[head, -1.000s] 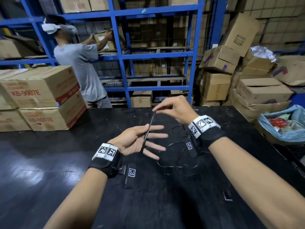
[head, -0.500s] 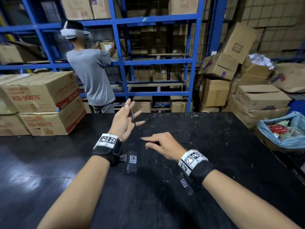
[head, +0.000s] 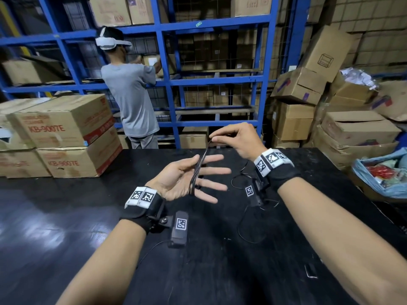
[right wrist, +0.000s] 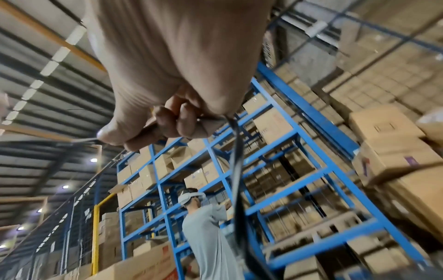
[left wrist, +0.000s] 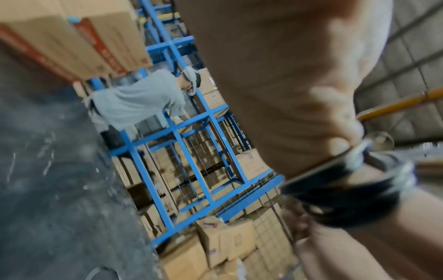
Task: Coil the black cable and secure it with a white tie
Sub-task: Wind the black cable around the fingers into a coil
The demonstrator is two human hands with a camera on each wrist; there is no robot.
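Observation:
The thin black cable [head: 198, 168] runs in several strands across my left hand [head: 187, 179], which is held palm up above the black table [head: 66, 227]. Its fingers are straight and spread, and the thumb lies against the strands. My right hand [head: 212, 139] is just above and beyond it, pinching the cable between thumb and fingertips and holding it taut. The right wrist view shows that pinch, with the cable [right wrist: 236, 155] hanging below the right hand [right wrist: 105, 139]. Loose cable [head: 244, 225] trails over the table under my right wrist. A small white strip [head: 310, 271] lies near my right forearm.
Stacked cardboard boxes [head: 66, 137] stand on the table's far left. A blue bag [head: 381, 172] of items sits at the right edge. Behind the table, a person in a grey shirt [head: 130, 102] works at the blue rack [head: 167, 84], with more boxes [head: 308, 89] piled on the right.
My right hand has risen from the table and now pinches the cable above my left hand. The left hand has come down and turned palm up with its fingers spread.

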